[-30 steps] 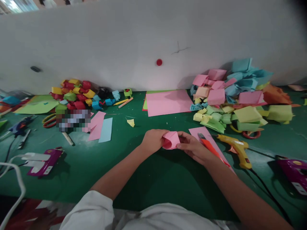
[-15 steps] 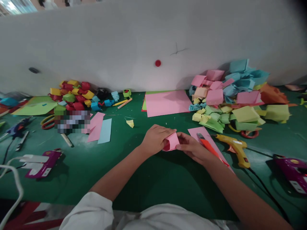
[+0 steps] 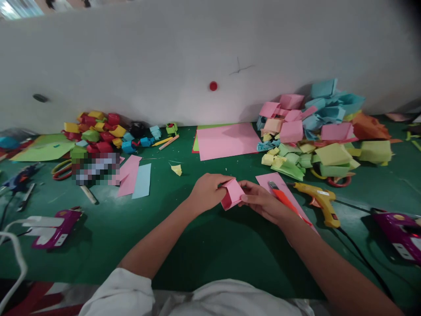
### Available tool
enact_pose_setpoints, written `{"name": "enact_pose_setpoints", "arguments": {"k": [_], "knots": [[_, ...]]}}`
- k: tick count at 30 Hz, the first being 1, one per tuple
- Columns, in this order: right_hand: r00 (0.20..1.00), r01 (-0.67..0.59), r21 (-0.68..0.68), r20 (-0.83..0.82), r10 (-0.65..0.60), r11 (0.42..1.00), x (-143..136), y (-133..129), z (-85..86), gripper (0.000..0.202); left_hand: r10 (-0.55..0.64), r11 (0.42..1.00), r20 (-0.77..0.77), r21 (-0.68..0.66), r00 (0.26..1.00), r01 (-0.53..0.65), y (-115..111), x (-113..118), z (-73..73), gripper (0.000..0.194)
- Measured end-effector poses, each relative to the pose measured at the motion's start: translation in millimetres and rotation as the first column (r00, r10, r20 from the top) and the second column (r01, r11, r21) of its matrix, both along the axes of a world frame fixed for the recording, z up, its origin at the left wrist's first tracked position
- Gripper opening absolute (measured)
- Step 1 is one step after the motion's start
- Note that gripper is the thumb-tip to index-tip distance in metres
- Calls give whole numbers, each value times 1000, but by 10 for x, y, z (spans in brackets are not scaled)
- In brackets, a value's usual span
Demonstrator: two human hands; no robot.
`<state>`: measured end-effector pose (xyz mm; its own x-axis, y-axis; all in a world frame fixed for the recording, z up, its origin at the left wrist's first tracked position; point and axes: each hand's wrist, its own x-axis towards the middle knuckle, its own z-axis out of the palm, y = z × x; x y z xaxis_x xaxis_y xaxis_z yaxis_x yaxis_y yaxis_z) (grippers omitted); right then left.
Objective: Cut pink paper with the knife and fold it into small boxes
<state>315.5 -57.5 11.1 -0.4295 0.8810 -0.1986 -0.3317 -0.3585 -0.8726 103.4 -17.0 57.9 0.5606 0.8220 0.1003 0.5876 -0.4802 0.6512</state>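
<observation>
A small folded pink paper box is held between my two hands, above the green table. Its open side faces down and to the left. My left hand grips it from the left, fingers over its upper edge, some of them hidden behind the paper. From the right, my right hand pinches its side with the thumb in front and fingers behind. Beside my right wrist lies a red utility knife on a strip of pink paper.
A yellow glue gun and a purple power strip lie at the right. Pink, blue and green paper boxes are heaped behind them. Pink sheets lie by the white partition. Small coloured boxes and another power strip are left.
The pink paper box has been tilted in my hands, so more of its top face shows. My hands have stayed nearly in place; the whole view has shifted slightly.
</observation>
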Motion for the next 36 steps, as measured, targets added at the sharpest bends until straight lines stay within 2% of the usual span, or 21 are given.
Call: {"name": "enact_pose_setpoints", "arguments": {"k": [4,8,10,15,20,23,26,31,36], "knots": [[1000,4,-11,-15,-5,1000,7,1,23,33,-2,996,16,-92,1000,4,3,-15,93,52],[999,30,-14,-10,-30,999,29,16,34,32,-17,995,-9,-98,1000,17,-4,-8,187,45],[999,48,-9,8,-47,999,30,26,17,30,10,998,-58,-61,998,-13,-15,0,219,39],[986,146,73,72,-151,987,-35,-4,-47,39,192,978,-276,133,942,-161,-64,57,220,37],[949,216,209,187,-256,954,-125,-116,-68,49,271,954,-427,237,863,-182,-125,138,160,41],[868,195,307,389,-310,931,-170,-154,-75,55,284,953,-484,238,827,-188,-151,174,116,40],[760,160,369,545,-353,916,-191,-136,-90,47,283,958,-532,206,798,-202,-163,194,73,39],[694,210,396,584,-422,894,-151,-71,-113,47,254,967,-581,134,773,-216,-171,212,19,34],[563,178,491,660,-498,853,-126,-78,-98,40,254,966,-595,112,763,-234,-196,236,29,39]]}}
